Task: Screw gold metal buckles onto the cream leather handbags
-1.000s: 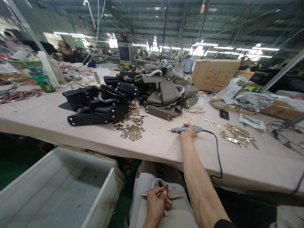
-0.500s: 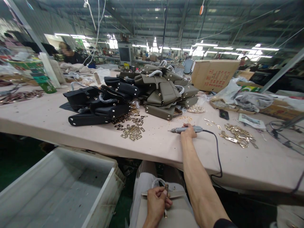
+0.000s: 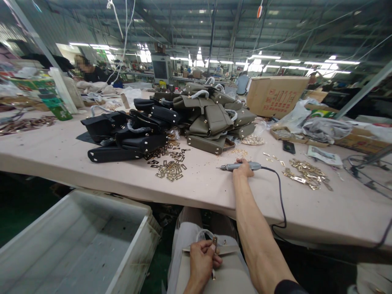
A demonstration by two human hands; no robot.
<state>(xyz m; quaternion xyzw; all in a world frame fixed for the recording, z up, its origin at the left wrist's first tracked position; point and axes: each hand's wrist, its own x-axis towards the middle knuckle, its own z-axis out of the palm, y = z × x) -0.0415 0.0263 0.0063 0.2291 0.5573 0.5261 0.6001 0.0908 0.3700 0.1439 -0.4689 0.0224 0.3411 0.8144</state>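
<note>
**While my left pins the fitting, my right grips the driver**

Where the table [image 3: 199, 196] edge meets my lap, both hands are busy. My right hand [image 3: 243, 170] is stretched out onto the table, fingers curled shut over the body of the power driver [image 3: 228, 167]. It lies flat, with the bit pointing left and the black cable [image 3: 280, 200] trailing off the back and over the table edge. My left hand [image 3: 200, 261] is down in my lap on the pale bag [image 3: 183, 245], thumb and forefinger pinched closed on a small metal fitting [image 3: 214, 241] that stands upright at the bag's flap.

Handling, as I judge it:
- The driver is slim, rigid and light. Hold it mid-barrel like a pen. The cable may drag or snag on the table edge.
- The fitting is tiny, hard and slick, so it is easy to drop. Pinch it by the edges.
- The bag is soft and will sag, so it needs support from below.

Around me:
- A loose scatter of brass plates [image 3: 170, 168] lies left of the driver, in front of the black bags [image 3: 122, 136].
- Olive bags [image 3: 211, 118] are piled just behind.
- More gold hardware [image 3: 306, 174] lies right of the cable.
- A grey bin [image 3: 76, 241] sits below the table on my left.
- A cardboard box [image 3: 275, 96] is far back.
- Another person sits at the far left, well apart.
</note>
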